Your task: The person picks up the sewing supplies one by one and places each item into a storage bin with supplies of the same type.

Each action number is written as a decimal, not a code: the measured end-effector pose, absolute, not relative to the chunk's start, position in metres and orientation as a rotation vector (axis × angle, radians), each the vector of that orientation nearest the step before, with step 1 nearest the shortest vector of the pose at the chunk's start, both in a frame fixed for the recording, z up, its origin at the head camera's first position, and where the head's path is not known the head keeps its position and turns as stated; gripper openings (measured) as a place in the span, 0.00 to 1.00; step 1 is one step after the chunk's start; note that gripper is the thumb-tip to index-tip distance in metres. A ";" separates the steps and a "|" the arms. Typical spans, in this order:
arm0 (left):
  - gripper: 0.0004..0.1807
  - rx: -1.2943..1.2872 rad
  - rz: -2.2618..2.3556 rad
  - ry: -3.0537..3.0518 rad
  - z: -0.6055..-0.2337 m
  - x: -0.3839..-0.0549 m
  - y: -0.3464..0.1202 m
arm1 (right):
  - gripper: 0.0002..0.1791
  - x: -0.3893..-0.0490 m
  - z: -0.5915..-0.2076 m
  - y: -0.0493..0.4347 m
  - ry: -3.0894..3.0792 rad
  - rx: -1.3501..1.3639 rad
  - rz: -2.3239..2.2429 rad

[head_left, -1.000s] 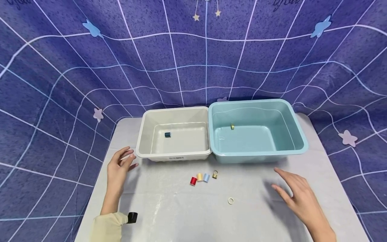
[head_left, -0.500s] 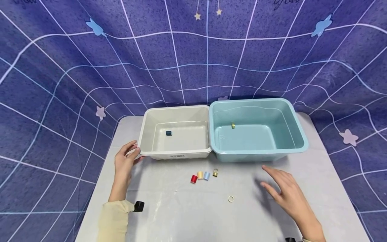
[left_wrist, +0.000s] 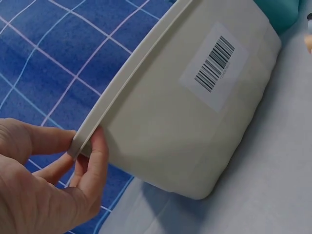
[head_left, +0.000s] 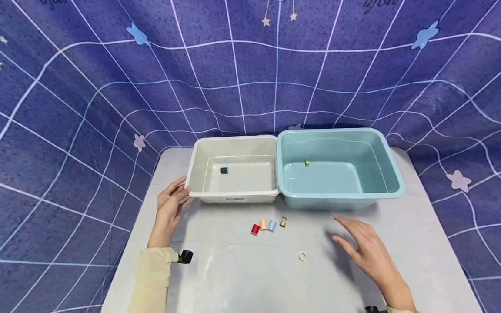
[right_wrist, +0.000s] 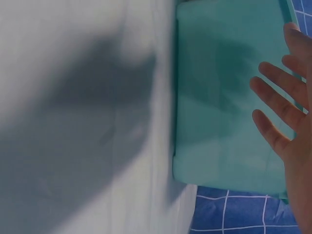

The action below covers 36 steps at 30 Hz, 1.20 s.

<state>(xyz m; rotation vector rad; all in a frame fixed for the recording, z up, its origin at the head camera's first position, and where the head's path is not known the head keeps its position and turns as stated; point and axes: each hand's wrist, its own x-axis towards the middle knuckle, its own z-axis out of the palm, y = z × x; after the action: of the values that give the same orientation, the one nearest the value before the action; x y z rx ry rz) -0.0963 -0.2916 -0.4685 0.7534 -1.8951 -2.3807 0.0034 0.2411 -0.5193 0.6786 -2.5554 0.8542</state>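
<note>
I find the L hand [head_left: 170, 208] pinching the rim of the white tub [head_left: 235, 194] at its near-left corner. Per the L wrist view, its fingers [left_wrist: 96, 161] sit on both sides of the lip, drawn together w/ only the rim betw. them. The R hand [head_left: 365, 251] holds nothing; its fingers are spread, clear of the tabletop [head_left: 235, 278], in front of the light-blue tub [head_left: 336, 196].

Handling, in my judgement: keep the pinch firm but not hard, as the thin lip prob. flexes. A one-corner hold tends to twist a tub, so any shift should be slow & level, lest the loose contents roll.

Containers: the white tub stands L of the light-blue tub; rims touching or nearly so, can't tell which. White tub: 1 dark-blue spool [head_left: 225, 170] on its side, L part of the floor; barcode label [left_wrist: 214, 66] on the front wall. Light-blue tub: 1 gold band [head_left: 307, 162], toward the back L.

Outside, in front: red spool [head_left: 255, 229], yellow spool [head_left: 263, 224], pale-blue spool [head_left: 272, 225] & gold-coloured ring [head_left: 283, 222] close together; cream ring [head_left: 302, 256] apart, nearer the person.
</note>
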 end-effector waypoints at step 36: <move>0.30 0.745 -2.306 -1.962 -0.474 -0.098 -0.290 | 0.31 -0.034 -0.559 0.141 -2.627 0.969 0.898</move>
<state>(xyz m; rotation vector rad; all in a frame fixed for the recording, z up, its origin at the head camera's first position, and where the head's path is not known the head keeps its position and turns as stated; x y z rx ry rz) -0.0980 -0.2896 -0.4744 0.7449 -1.9617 -2.3055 -0.0336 0.1409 -0.5588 0.9694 -2.6268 0.8977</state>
